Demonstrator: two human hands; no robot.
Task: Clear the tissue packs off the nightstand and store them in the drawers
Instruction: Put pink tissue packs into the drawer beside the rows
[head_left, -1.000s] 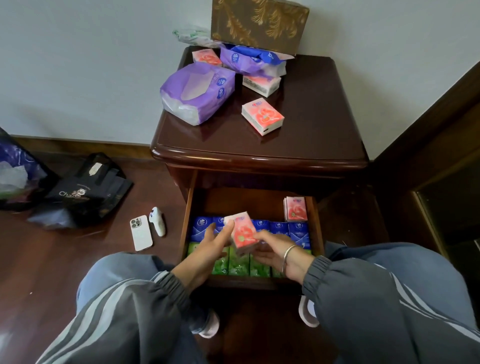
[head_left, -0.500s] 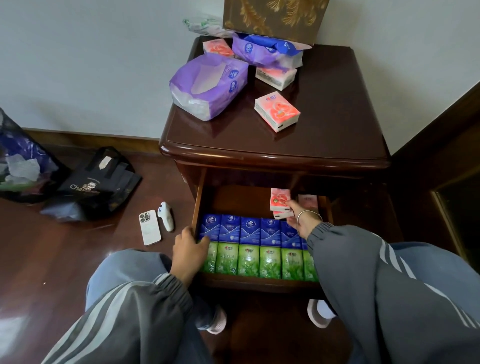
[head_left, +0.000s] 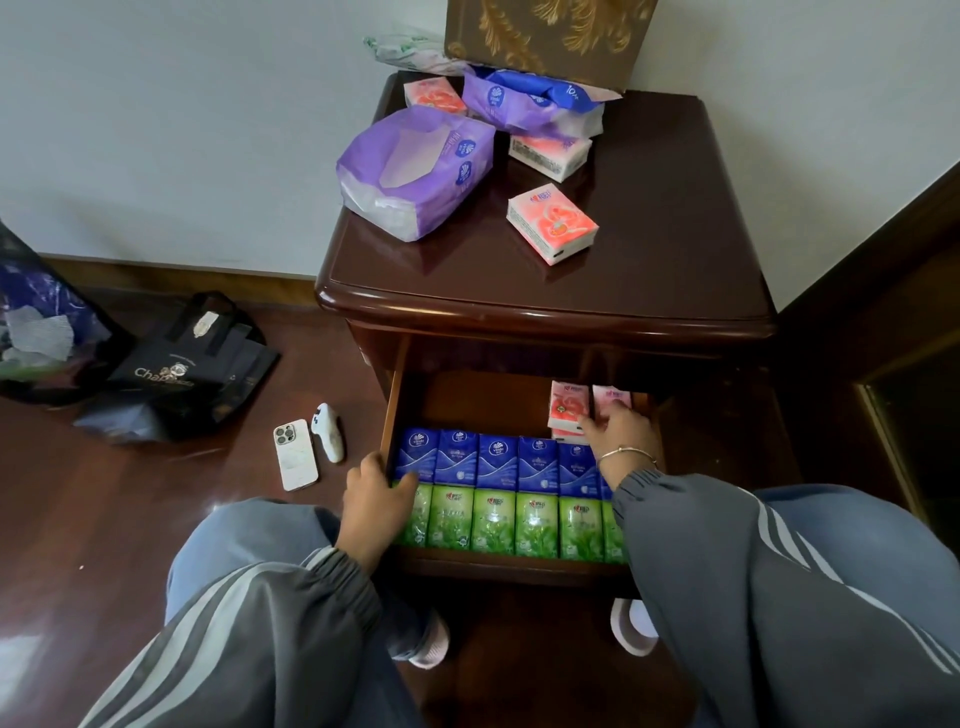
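Head view.

Grips, with the left hand (head_left: 376, 493), the left wall of the open drawer (head_left: 390, 410): fingers curled over the edge, thumb inside against the nearest packs. Places the right hand (head_left: 618, 431) at the drawer's back right corner, fingers bent, fingertips on the upright pink packs (head_left: 569, 405). Cannot tell whether pinching or only touching them.

Stores three kinds of tissue pack in that drawer:
- Shows six green packs (head_left: 493, 525) in the front row, running from the left hand to the right sleeve, the first partly under the left hand, the last cut off by the sleeve.
- Shows five blue packs (head_left: 497, 462) in full just beyond them, plus a sliver of a sixth beside the right wrist.
- Shows two upright pink packs under the right fingertips, with a further pink edge below them, too hidden to count.

Leaves, beyond both hands on the nightstand (head_left: 675, 234):
- three loose pink packs (head_left: 552, 223), the nearest lying apart from the others;
- two purple packs (head_left: 415, 171), large and soft;
- one brown box (head_left: 545, 36) with gold leaf pattern at the far edge;
- one crumpled clear wrapper (head_left: 405, 52) beside that box.

Shows, on the floor left of the left hand, one phone (head_left: 295, 454) face down, one white handheld device (head_left: 328, 431) just beside it, and one black bag (head_left: 192, 374) farther left.
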